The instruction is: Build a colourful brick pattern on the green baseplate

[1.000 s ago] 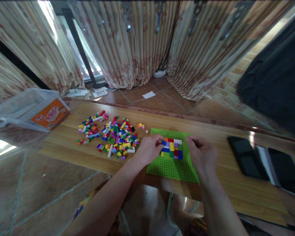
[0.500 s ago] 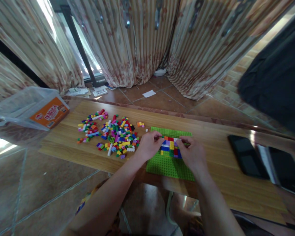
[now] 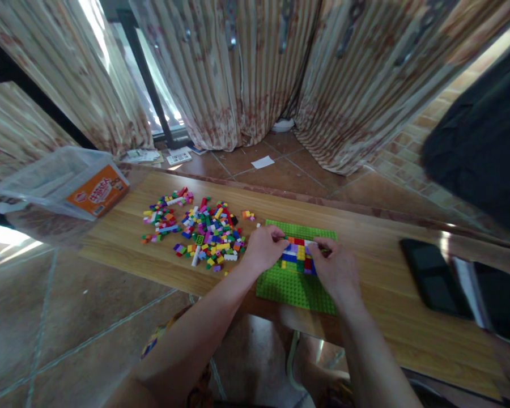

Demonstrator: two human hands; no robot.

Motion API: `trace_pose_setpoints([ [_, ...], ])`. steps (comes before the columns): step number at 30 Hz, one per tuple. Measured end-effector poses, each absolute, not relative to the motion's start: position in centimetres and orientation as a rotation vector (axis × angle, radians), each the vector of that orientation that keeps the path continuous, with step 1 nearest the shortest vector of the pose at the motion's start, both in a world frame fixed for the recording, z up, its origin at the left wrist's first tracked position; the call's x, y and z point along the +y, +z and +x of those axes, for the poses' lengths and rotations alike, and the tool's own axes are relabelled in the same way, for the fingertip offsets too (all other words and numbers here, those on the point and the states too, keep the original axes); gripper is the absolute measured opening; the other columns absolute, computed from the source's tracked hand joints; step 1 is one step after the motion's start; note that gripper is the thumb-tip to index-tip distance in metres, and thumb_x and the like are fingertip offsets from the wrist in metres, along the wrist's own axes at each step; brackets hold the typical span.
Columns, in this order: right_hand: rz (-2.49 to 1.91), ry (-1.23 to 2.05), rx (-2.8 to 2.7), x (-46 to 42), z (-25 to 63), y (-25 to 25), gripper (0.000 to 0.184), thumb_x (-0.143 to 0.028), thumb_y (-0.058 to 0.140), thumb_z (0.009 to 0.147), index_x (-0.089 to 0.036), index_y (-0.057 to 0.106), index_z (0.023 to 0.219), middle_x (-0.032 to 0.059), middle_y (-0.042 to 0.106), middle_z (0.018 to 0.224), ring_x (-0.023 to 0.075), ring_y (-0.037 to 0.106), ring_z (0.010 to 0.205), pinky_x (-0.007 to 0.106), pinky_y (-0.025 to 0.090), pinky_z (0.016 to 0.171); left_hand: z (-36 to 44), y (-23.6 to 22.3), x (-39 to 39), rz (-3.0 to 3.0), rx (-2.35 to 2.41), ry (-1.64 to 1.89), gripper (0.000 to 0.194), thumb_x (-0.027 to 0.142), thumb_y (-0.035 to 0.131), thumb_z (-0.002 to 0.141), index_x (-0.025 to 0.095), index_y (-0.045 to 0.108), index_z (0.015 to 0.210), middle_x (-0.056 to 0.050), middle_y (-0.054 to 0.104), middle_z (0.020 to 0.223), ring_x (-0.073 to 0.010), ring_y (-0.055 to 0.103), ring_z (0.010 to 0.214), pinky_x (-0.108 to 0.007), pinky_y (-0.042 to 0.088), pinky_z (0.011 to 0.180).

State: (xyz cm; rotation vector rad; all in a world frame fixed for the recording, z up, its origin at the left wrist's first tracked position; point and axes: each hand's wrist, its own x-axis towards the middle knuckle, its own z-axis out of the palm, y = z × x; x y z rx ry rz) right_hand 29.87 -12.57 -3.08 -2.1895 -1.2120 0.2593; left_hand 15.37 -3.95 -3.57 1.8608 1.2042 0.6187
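A block of joined toy building bricks [image 3: 296,255] in red, yellow, blue, white and purple sits on a green baseplate [image 3: 295,292]. At its left edge is my left hand [image 3: 261,248], with thumb and forefinger closed against the bricks. My right hand [image 3: 335,266] is closed at the opposite edge, its thumb by a white brick near the upper right corner. Both hands cover the ends of the block, so the exact finger contact is partly hidden.
Loose bricks [image 3: 215,229] lie in a spread pile left of the baseplate on the wooden table [image 3: 378,272]. A clear plastic bin [image 3: 59,184] with an orange label stands at the far left. On the right lie a black tablet-like device [image 3: 433,277] and another dark device [image 3: 504,300].
The whole view has shifted slightly, so everything appears a little further right. Both hands stay at the two ends of the brick block.
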Motion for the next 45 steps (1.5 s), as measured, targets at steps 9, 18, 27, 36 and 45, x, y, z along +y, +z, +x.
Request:
trace_pose_setpoints([
  [9,-2.179,0.271,-1.248,-12.8,31.0,-3.8,0.047,-0.052,0.049,0.080,-0.016,0.071,0.101,0.0111,0.073,0.087,0.0228,0.064,0.070,0.036,0.047,0.067,14.9,-2.7,-4.8,1.834,1.210,0.702,0.018,0.029,0.062,0.080,0.015,0.071,0.087,-0.005,0.073,0.081,-0.0161,0.065,0.074,-0.026,0.051,0.069],
  [18,-2.102,0.221,-1.307,-12.8,31.5,-3.5,0.055,-0.058,0.055,0.077,-0.019,0.066,0.114,0.0137,0.066,0.110,0.0289,0.063,0.096,0.045,0.048,0.082,6.8,-0.4,0.1,1.823,1.267,0.924,0.021,0.019,0.049,0.083,0.014,0.070,0.083,-0.002,0.069,0.074,-0.0125,0.061,0.068,-0.022,0.047,0.065],
  [27,-1.840,0.385,-1.763,-12.9,31.4,-4.8,0.052,-0.051,0.057,0.078,-0.023,0.058,0.122,0.0095,0.061,0.121,0.0287,0.056,0.112,0.049,0.042,0.098,-2.3,0.1,1.4,1.989,1.406,0.552,0.017,0.016,0.058,0.069,0.013,0.072,0.080,-0.001,0.069,0.069,-0.0136,0.060,0.064,-0.023,0.045,0.060],
  [36,-1.900,0.362,-1.701,-12.1,32.0,-5.6,0.049,-0.055,0.053,0.078,-0.025,0.062,0.116,0.0085,0.064,0.119,0.0297,0.058,0.109,0.049,0.044,0.095,-3.4,0.0,1.2,2.054,1.321,0.379,0.020,0.012,0.058,0.063,0.015,0.073,0.075,0.001,0.068,0.065,-0.0126,0.058,0.061,-0.021,0.043,0.057],
  [45,-1.908,0.354,-1.704,-12.1,32.0,-5.6,0.053,-0.059,0.053,0.077,-0.024,0.062,0.116,0.0098,0.064,0.118,0.0309,0.059,0.107,0.049,0.045,0.093,-3.2,0.1,0.6,2.220,1.381,0.274,0.032,0.008,0.060,0.057,0.020,0.075,0.082,0.000,0.067,0.068,-0.0151,0.057,0.062,-0.023,0.039,0.055],
])
